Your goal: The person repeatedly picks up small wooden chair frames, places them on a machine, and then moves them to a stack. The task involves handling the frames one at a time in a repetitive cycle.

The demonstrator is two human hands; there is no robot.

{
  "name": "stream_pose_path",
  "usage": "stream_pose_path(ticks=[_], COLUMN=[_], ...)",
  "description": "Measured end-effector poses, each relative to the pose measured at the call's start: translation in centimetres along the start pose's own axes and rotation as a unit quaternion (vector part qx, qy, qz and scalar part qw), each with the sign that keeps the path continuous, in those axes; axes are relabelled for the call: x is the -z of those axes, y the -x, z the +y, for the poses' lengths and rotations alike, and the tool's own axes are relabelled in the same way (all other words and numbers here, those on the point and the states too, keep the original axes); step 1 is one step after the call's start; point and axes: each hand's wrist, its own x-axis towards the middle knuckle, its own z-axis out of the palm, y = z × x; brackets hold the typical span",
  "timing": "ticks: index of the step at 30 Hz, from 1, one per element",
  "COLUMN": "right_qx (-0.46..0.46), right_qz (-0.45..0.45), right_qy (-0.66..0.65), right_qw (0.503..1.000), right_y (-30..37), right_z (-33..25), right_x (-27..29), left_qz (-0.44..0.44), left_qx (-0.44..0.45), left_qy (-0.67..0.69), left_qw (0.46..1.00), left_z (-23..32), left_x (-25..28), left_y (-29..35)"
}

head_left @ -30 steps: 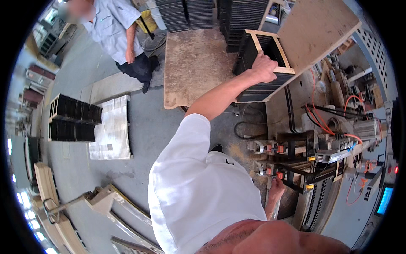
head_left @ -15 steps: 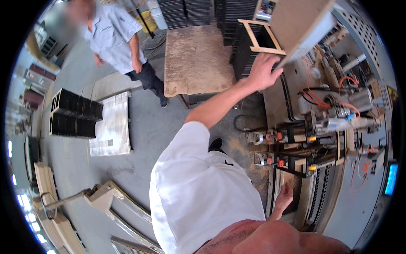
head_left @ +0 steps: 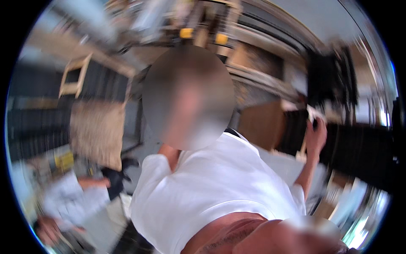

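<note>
My right hand (head_left: 316,137) is raised at the right, its fingers curled onto the end of a pale wooden frame (head_left: 302,153). That frame lies against a long stack of black frames (head_left: 359,148), and motion smears its far edge. My left hand (head_left: 186,95) reaches forward from the white sleeve toward the machine bench. A round blurred patch covers it, so its fingers and anything in them are hidden.
Ahead is a machine with yellow knobs (head_left: 186,33) and rails. A brown-topped table (head_left: 96,131) stands left, near black stacks topped by a pale wooden frame (head_left: 74,76). Another person (head_left: 76,194) is at the lower left. A brown panel (head_left: 262,125) stands right of centre.
My view has swung to the right, so the table, machine and other person appear further left. My right hand has left the machine and is now at the black stack. My left hand's fingers have become hidden.
</note>
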Motion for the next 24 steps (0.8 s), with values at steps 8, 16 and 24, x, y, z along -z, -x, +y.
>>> stream_pose_path(ticks=[8, 16, 24], right_qx=[-0.206, -0.27, -0.298], right_qz=[-0.048, -0.074, 0.034], right_qy=[-0.046, -0.013, -0.092], right_qw=[0.976, 0.96, 0.949], right_y=[8.7, 7.1, 4.1], right_z=[1.5, 0.2, -3.5], right_x=[-1.4, -1.6, 0.9], left_qz=[-0.113, -0.095, -0.147], left_qx=[0.039, -0.021, 0.14], left_qy=[0.1, 0.117, 0.286], left_qw=[0.988, 0.988, 0.936], left_z=[4.5, 10.0, 14.0], left_x=[-3.9, -4.8, -10.1], left_y=[-5.0, -12.7, -32.3])
